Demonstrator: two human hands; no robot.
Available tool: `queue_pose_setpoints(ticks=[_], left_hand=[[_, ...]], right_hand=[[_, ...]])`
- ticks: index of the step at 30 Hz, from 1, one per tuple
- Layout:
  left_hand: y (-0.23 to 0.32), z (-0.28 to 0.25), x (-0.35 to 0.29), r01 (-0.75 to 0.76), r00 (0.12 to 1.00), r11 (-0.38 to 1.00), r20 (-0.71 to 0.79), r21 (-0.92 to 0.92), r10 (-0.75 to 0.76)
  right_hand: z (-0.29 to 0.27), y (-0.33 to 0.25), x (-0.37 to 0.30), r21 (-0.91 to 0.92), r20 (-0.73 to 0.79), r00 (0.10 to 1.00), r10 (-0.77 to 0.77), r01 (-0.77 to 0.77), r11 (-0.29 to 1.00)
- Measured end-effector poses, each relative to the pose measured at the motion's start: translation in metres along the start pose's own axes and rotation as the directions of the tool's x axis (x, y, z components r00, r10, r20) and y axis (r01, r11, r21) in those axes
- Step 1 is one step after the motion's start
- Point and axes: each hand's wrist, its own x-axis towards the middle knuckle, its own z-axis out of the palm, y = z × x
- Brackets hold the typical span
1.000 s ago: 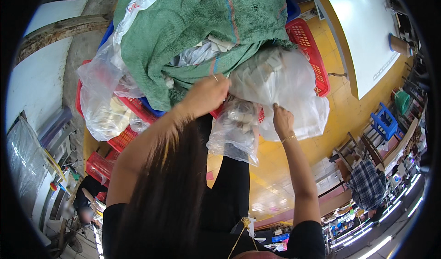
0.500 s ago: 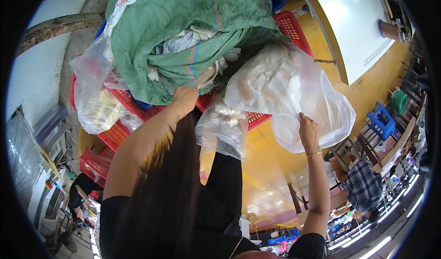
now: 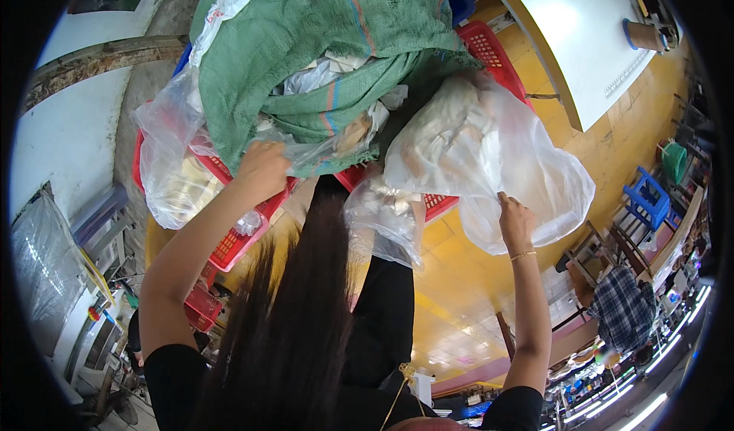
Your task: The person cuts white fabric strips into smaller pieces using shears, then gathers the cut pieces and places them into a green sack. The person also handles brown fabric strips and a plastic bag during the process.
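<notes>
A big green woven sack [image 3: 298,26] lies in front of me, its mouth gaping toward me with pale scraps and clear plastic inside. My left hand [image 3: 264,169] is closed on the sack's lower rim, where some clear plastic is bunched too; the fingertips are partly hidden. To the right, a large translucent plastic bag [image 3: 447,140] bulges with whitish pieces. My right hand [image 3: 517,221] pinches this bag at its near side, the arm stretched forward. Between my hands, a smaller clear bag [image 3: 386,217] of pale pieces hangs below the sack.
Red plastic baskets [image 3: 489,52] stand under and around the sack. Another clear bag [image 3: 180,190] with cream-coloured contents rests at the left. A white-topped table [image 3: 566,41] juts in at the upper right. A person in a checked shirt [image 3: 623,309] and a blue stool [image 3: 648,198] are farther right.
My left hand has moved left along the sack's mouth, and more clear plastic shows beside it. My right hand keeps its pinch on the bag. The whole view has shifted slightly.
</notes>
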Motion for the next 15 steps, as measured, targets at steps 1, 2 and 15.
queue_pose_setpoints(ticks=[1, 2, 15], left_hand=[[-0.008, -0.011, -0.013, -0.052, 0.990, 0.999, -0.131, -0.004, 0.051], [-0.014, -0.018, -0.022, -0.013, 0.993, 0.999, -0.116, -0.035, 0.009], [-0.109, -0.060, -0.153, 0.361, 0.715, 0.855, -0.477, -0.373, -0.511]], right_hand=[[0.001, -0.005, 0.001, -0.009, 0.017, 1.000, -0.002, 0.002, 1.000], [0.001, -0.008, 0.001, -0.019, 0.034, 0.999, -0.002, 0.003, 1.000], [-0.023, 0.058, -0.014, 0.003, -0.166, 0.985, 0.051, -0.051, 0.999]])
